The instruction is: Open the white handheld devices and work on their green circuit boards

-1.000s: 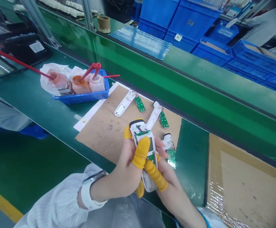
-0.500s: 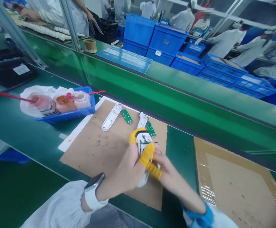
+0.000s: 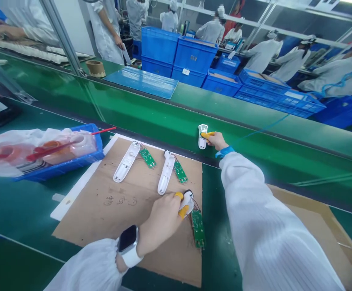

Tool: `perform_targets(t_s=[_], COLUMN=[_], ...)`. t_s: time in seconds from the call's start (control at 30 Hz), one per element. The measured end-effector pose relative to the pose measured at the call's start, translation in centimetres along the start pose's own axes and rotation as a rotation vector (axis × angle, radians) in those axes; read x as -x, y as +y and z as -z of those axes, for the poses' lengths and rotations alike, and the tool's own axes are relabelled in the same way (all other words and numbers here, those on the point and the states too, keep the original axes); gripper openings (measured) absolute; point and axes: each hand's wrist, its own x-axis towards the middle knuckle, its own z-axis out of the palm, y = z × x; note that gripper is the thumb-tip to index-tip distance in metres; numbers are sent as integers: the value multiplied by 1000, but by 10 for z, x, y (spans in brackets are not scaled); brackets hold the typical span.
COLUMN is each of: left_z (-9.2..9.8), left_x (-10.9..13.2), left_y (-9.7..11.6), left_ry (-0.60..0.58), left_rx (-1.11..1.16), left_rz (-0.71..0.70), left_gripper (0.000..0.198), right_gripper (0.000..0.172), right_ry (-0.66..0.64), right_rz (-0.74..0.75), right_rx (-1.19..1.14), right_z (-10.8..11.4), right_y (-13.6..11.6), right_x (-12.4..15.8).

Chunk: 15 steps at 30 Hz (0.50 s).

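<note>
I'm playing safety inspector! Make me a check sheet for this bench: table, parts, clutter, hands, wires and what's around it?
Surface: glossy green tabletop, with a brown cardboard sheet bearing handwriting.
Parts: three long white plastic shells and three green rectangular circuit boards by the cardboard's far and right edges; one white plastic housing on a long green strip beyond.
Clutter: blue plastic tray holding pinkish bottles, with thin red sticks.
Hands: left hand holds the nearest shell; right hand touches the housing. Both wear yellow finger covers.
Cables: thin wires run between shells and boards; one thin blue cord crosses the strip.
Surroundings: stacked blue plastic crates; people in white coats.
</note>
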Motion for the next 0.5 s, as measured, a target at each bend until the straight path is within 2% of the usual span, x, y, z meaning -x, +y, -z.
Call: perform_targets(t_s=[0.1,0.17,0.23,0.3,0.37,0.43,0.5], left_z=[4,8,11,14,16,18,20], left_x=[-1,4,13,25,37,48,56], left_y=[-7,-9,-10,-9,-8,-7,-6], left_ry=[-41,-91,-151,-172,-128,-27,44], left_rx=[141,289,457,594,671,697,758], left_rz=[-18,-27,-38,-52,-62,-83,-84], left_gripper=[19,20,21,20,22,27,33], right_gripper=[28,27,27,46,66,67,63], right_ry=[52,-19,-230,-536,-791,-945,-994], right_rz=[50,111,158,161,129,70,16], right_rx=[-39,-89,-140,-193,-269,-353,-444], right_z=[11,19,24,27,25,21,15], right_y=[3,9,20,35,49,60,66], right_x=[24,60,111,168,220,259,281])
